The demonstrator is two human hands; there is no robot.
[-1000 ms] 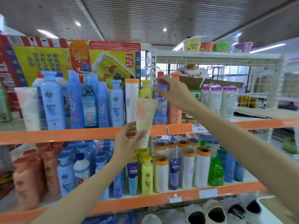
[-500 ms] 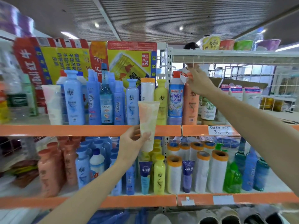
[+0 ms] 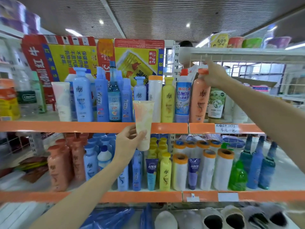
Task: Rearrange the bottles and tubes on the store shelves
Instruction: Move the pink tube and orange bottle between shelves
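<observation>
Two orange-edged shelves fill the view: the upper shelf (image 3: 92, 127) carries a packed row of tall blue bottles, a yellow bottle (image 3: 168, 100) and a blue-labelled cleaner bottle (image 3: 182, 98), all standing upright with labels facing out, presumably so shoppers can read them. The lower shelf (image 3: 132, 196) holds more of the same grouped by colour, orange at the left, blue and yellow in the middle, white rolls to the right. Up at the right end of the top row, the right hand (image 3: 214, 75) reaches in and pinches the cap of the orange bottle (image 3: 199, 100), fingers closed on the top, likely because the neck is the only free part in such a tight row. The bottle stands on the shelf, just beside the cleaner bottle. Down front, the left hand (image 3: 127, 144) grips a pale peach tube (image 3: 143, 123) near its cap end, crimped end up, held out in front of the upper shelf's edge. My read: it waits there until the right hand opens a gap for it.
</observation>
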